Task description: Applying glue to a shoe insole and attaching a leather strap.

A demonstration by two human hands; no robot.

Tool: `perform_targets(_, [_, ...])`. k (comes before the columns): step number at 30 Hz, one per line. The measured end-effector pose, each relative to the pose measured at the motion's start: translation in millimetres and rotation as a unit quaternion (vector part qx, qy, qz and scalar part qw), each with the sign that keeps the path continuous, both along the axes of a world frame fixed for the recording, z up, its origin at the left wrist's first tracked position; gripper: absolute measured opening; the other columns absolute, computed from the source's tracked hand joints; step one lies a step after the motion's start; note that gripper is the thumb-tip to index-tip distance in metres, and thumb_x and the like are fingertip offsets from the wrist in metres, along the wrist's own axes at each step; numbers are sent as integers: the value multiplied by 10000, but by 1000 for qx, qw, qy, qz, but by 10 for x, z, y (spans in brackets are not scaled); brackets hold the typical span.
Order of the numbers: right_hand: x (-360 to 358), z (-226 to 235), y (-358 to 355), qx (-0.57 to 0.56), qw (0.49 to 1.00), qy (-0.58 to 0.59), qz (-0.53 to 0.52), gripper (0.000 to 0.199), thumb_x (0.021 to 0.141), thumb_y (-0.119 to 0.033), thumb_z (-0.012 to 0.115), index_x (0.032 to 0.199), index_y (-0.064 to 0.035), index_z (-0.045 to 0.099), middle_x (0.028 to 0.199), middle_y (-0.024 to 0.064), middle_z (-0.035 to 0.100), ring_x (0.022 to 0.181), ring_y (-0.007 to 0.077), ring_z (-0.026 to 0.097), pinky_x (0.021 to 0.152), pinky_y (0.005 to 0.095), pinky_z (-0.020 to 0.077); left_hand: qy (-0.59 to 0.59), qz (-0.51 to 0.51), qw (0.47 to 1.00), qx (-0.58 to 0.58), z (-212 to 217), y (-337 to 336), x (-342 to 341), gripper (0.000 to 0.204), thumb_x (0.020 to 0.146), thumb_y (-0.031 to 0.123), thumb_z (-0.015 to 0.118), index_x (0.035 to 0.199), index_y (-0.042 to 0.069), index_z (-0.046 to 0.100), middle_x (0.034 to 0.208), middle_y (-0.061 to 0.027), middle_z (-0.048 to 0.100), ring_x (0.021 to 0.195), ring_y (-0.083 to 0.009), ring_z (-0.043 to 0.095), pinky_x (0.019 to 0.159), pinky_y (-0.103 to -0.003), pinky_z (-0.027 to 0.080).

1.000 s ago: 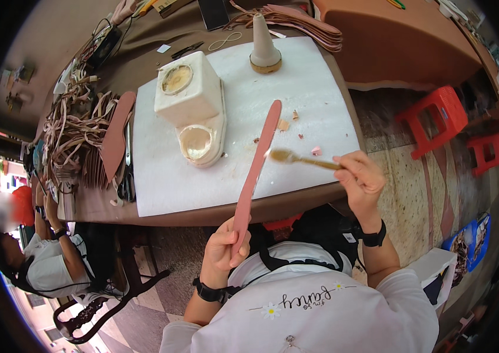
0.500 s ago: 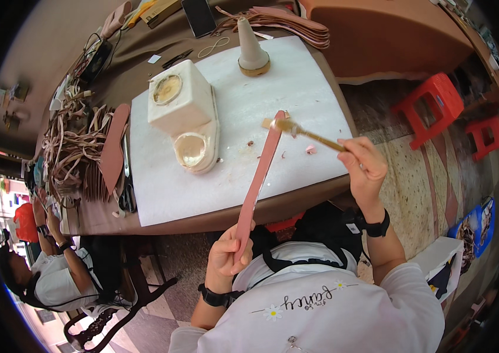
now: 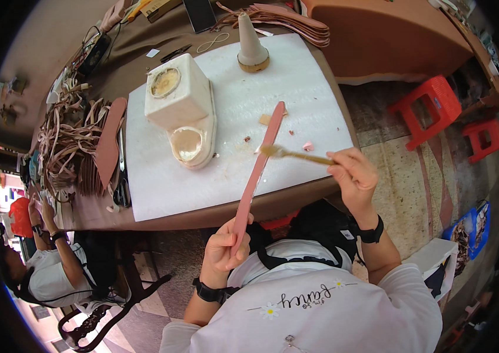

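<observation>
My left hand (image 3: 226, 246) is closed round the near end of a long pink leather strip (image 3: 256, 170), which slants up and away over the white foam sheet (image 3: 161, 194). White paste shows along the strip's right edge. Between the fingers of my right hand (image 3: 354, 176) is the handle of a brush (image 3: 302, 155); its bristles touch the strip about midway along. A cream glue pot (image 3: 178, 94) stands on the sheet, with an open round cup of pale glue (image 3: 189, 146) at its near end. Beyond the strip's far tip is a small tan piece (image 3: 264, 119).
A cream cone (image 3: 252, 44) stands at the sheet's far edge. Tangled leather strips (image 3: 73, 135), a pink cut piece (image 3: 110, 141) and scissors (image 3: 122, 193) lie to the left. Another person (image 3: 55, 265) sits at far left. Red stools (image 3: 429, 109) stand on the right.
The brush has moved from the strip's far tip down toward me, to about its middle. My right hand came nearer and slightly left; my left hand still holds the strip.
</observation>
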State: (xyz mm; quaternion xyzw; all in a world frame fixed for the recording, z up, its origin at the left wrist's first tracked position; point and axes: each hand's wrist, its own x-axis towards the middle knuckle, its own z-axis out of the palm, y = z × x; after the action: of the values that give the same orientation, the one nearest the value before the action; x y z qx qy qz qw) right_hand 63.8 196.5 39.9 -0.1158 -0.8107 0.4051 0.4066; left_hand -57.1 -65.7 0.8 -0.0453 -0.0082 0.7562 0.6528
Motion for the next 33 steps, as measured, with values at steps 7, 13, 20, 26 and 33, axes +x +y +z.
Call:
perform_targets(7, [-27, -48, -16, -111, 991, 49, -54, 153, 867, -52, 618, 980, 51, 633, 786, 23, 544, 671, 81, 474, 574, 204, 362, 94, 54, 991, -78, 100, 96, -8, 457, 860, 91, 578, 1236, -39, 354, 693, -230, 602, 344, -213, 502, 284, -262, 336])
perform_targets(13, [-48, 69, -646, -404, 901, -56, 147, 139, 845, -52, 662, 963, 11, 622, 660, -82, 455, 580, -7, 372, 503, 167, 290, 336, 134, 892, -270, 373, 303, -6, 413, 840, 150, 633, 1148, -22, 418, 723, -202, 624, 435, -229, 593, 336, -265, 452])
perform_targets(20, [-240, 142, -804, -365, 908, -68, 192, 125, 853, -39, 645, 953, 24, 602, 637, -51, 519, 551, 7, 417, 510, 164, 351, 344, 118, 892, -270, 416, 423, 50, 408, 870, 198, 609, 1154, -13, 407, 792, -197, 626, 491, -215, 612, 372, -248, 465])
perform_targets(26, [-258, 140, -819, -249, 951, -81, 162, 74, 841, 15, 600, 914, 21, 604, 650, 6, 589, 549, 22, 509, 474, 189, 410, 511, 233, 749, -350, 372, 542, 145, 561, 876, 245, 608, 1297, -17, 346, 1058, -155, 567, 905, -196, 592, 741, -288, 492])
perform_targets(33, [-298, 135, -1015, -247, 945, -63, 206, 135, 813, 1, 647, 944, 8, 616, 677, 15, 606, 574, 13, 484, 478, 172, 382, 496, 203, 781, -319, 507, 471, 51, 1013, 662, 387, 800, 1417, -5, 250, 1278, -103, 385, 1135, -203, 438, 948, -351, 399])
